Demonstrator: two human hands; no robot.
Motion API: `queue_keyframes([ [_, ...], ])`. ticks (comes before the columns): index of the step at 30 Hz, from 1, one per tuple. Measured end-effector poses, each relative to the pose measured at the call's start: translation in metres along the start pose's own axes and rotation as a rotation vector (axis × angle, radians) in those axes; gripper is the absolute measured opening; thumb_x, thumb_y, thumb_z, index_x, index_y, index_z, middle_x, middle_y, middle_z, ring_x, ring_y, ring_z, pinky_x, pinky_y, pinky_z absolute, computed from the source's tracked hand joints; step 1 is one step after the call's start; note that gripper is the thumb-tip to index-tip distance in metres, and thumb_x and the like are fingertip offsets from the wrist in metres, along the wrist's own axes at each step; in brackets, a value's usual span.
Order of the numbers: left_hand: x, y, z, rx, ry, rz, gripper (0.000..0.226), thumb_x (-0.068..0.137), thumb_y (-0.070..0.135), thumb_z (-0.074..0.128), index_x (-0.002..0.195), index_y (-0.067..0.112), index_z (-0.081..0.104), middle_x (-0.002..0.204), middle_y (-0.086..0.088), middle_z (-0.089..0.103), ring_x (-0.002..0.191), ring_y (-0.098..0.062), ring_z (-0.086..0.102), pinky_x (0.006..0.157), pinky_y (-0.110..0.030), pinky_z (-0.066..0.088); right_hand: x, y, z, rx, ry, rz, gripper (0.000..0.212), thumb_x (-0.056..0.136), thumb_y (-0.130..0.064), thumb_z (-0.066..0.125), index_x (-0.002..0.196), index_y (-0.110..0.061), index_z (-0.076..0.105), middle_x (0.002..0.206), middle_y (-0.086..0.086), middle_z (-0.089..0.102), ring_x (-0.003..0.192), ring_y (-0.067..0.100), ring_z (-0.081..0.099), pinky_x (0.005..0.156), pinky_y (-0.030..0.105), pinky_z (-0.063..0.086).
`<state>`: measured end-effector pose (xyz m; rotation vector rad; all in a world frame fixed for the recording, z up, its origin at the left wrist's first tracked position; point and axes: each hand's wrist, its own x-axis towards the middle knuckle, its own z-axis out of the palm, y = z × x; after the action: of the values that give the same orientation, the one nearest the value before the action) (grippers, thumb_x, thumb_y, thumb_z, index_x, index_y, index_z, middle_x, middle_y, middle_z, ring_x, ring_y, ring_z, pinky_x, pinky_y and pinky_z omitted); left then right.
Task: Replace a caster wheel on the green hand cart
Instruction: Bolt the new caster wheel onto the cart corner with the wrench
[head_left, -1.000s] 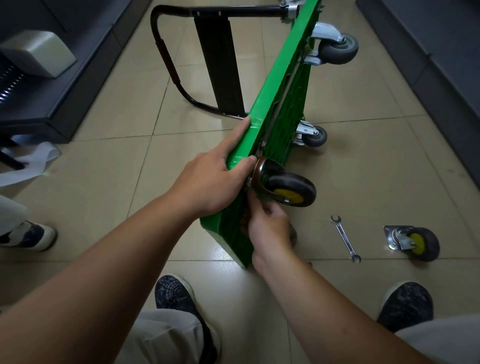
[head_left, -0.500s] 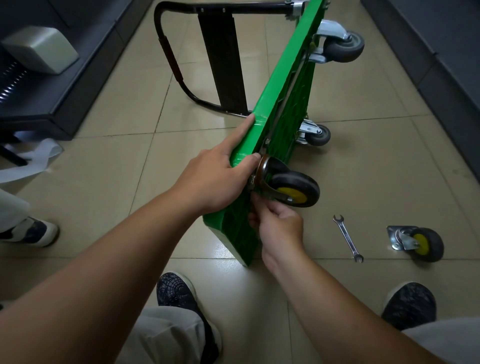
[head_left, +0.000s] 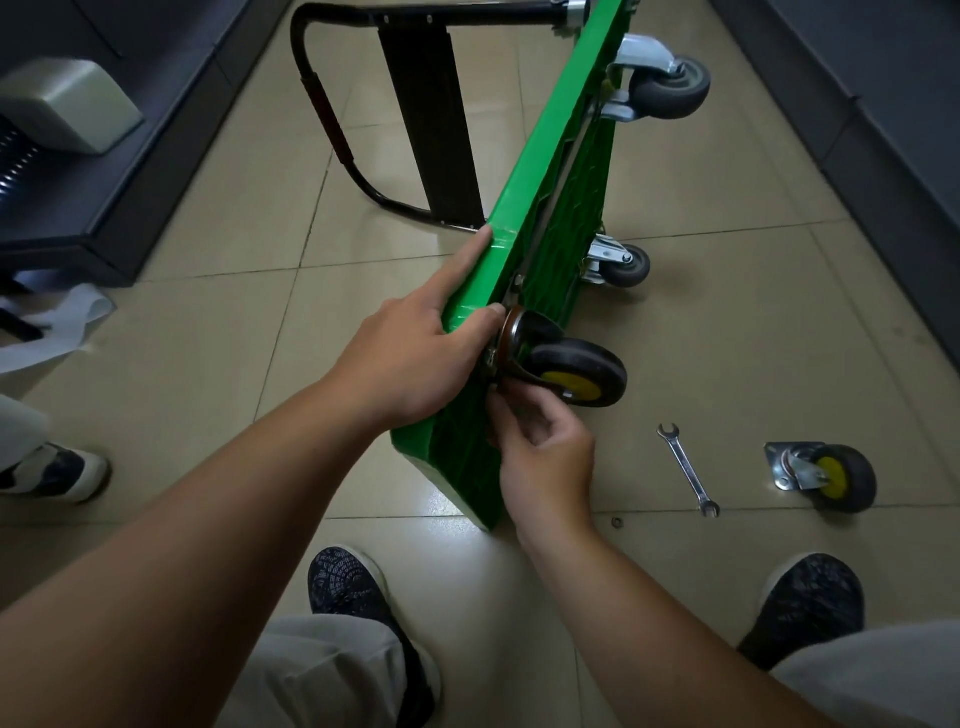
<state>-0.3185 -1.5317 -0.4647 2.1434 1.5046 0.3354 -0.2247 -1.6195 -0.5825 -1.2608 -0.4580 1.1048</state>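
Head view: the green hand cart (head_left: 550, 156) stands on its long edge on the tiled floor (head_left: 208, 364), wheels facing right. The left hand (head_left: 415, 358) clamps over the upper deck edge, bracing it. The right hand (head_left: 545, 457) has its fingertips pinched together at the lower corner of the yellow-hubbed caster (head_left: 576, 371), apparently on a fastener hidden behind them. A wrench (head_left: 688, 470) and a loose caster (head_left: 826, 475) lie on the floor, apart from the cart. I would start every fastener by hand with the plate flush, then use the wrench, bracing the deck against tipping.
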Motion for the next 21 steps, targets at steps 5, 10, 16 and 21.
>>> queue_keyframes([
  [5,0.001,0.0,0.001,0.004,0.0,-0.007,0.061,0.101,0.06,0.044,0.145,0.077,0.005,0.138,-0.007,0.062,0.099,-0.025,0.064,0.092,-0.047,0.055,0.005,0.005,-0.003,-0.119,-0.001,-0.138,0.019,0.094,-0.009,0.071,0.107,-0.022,0.076,0.099,-0.003,0.079,0.09,0.019,0.075,0.081,0.032,0.06],
  [10,0.0,0.001,0.002,0.003,0.012,-0.012,0.061,0.103,0.057,0.044,0.146,0.075,0.005,0.117,-0.002,0.062,0.087,-0.018,0.063,0.085,-0.045,0.056,0.009,0.006,-0.004,-0.092,0.002,-0.156,0.017,0.093,-0.012,0.074,0.094,-0.029,0.077,0.091,-0.005,0.079,0.083,0.014,0.075,0.072,0.021,0.056],
  [16,0.001,0.001,0.002,0.002,0.022,-0.015,0.061,0.102,0.057,0.045,0.146,0.076,0.007,0.131,-0.003,0.063,0.093,-0.02,0.063,0.088,-0.044,0.055,0.013,-0.003,0.006,0.161,0.036,0.255,0.005,0.09,-0.016,0.078,0.086,-0.016,0.078,0.079,-0.002,0.078,0.063,0.007,0.068,0.058,0.018,0.052],
  [21,0.001,0.0,-0.002,0.002,0.0,-0.011,0.061,0.102,0.059,0.045,0.145,0.077,0.006,0.14,-0.006,0.061,0.102,-0.024,0.063,0.093,-0.046,0.054,0.017,-0.009,-0.004,-0.108,-0.005,-0.002,0.008,0.092,-0.014,0.076,0.088,-0.02,0.077,0.083,-0.003,0.079,0.076,0.013,0.075,0.069,0.026,0.06],
])
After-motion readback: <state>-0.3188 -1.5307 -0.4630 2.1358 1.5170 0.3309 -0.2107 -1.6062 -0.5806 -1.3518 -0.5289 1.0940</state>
